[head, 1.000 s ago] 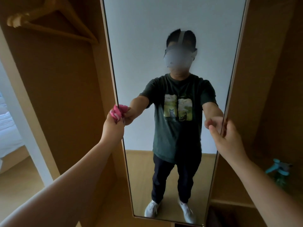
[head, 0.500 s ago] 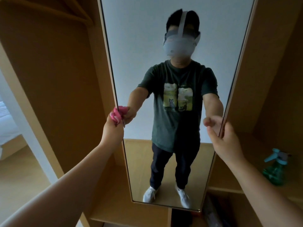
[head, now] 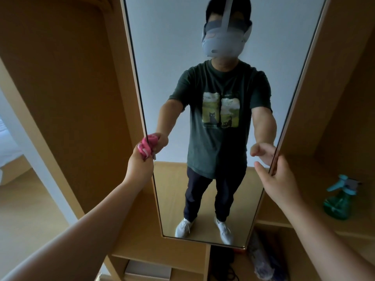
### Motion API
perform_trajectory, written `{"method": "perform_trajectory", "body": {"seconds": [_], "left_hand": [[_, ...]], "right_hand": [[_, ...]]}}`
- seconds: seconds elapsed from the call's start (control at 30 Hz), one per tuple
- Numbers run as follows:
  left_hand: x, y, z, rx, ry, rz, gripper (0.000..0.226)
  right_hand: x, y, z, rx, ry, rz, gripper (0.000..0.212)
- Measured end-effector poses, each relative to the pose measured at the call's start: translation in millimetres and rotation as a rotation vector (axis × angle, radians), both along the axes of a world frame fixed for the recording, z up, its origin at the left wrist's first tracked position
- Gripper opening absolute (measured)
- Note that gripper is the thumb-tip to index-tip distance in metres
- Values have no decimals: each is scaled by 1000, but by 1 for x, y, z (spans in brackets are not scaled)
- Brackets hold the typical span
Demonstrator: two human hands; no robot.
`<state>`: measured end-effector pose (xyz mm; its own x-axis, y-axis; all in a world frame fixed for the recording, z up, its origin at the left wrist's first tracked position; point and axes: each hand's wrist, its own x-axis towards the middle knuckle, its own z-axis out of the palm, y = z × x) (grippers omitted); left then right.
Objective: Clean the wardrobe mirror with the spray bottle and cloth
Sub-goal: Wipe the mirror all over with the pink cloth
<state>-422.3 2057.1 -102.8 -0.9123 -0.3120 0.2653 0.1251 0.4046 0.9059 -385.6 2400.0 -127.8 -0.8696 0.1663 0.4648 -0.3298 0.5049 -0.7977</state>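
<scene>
A tall wardrobe mirror (head: 172, 57) in a thin wooden frame stands straight ahead and reflects a person. My left hand (head: 140, 165) grips a bunched pink cloth (head: 146, 148) pressed against the mirror's left edge. My right hand (head: 278, 181) holds the mirror's right edge, fingers curled round the frame, thumb in front of the glass. A teal spray bottle (head: 339, 197) stands upright on a wooden shelf at the right, apart from both hands.
Wooden wardrobe panels (head: 67, 94) flank the mirror on both sides. A shelf (head: 316, 179) at the right carries the bottle. Lower compartments (head: 229, 264) under the mirror hold dark cables and a bag. At far left lie a wooden floor and a bed edge (head: 8, 138).
The camera has tilted downward, so the mirror's bottom edge, lower compartments and bottle show more fully. Both hands stay at the mirror's edges, the left one slightly lower on the frame.
</scene>
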Motion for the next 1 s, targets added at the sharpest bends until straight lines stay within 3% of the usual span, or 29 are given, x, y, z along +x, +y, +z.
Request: {"method": "perform_trajectory", "body": {"seconds": [0.13,0.27,0.4,1.0], "left_hand": [[-3,-3,-11,-12,-24,17,40],[-2,-2,-25,-54,39,-8,48],[-10,-4,-32,5,-57,23,35],[-3,0,-86,25,-112,11,39]], "right_hand": [[3,3,-8,12,-94,-52,50],[10,-1,-9,12,-38,26,43],[14,-3,-17,31,-68,-15,49],[6,3,-61,141,-320,-133,63]]}}
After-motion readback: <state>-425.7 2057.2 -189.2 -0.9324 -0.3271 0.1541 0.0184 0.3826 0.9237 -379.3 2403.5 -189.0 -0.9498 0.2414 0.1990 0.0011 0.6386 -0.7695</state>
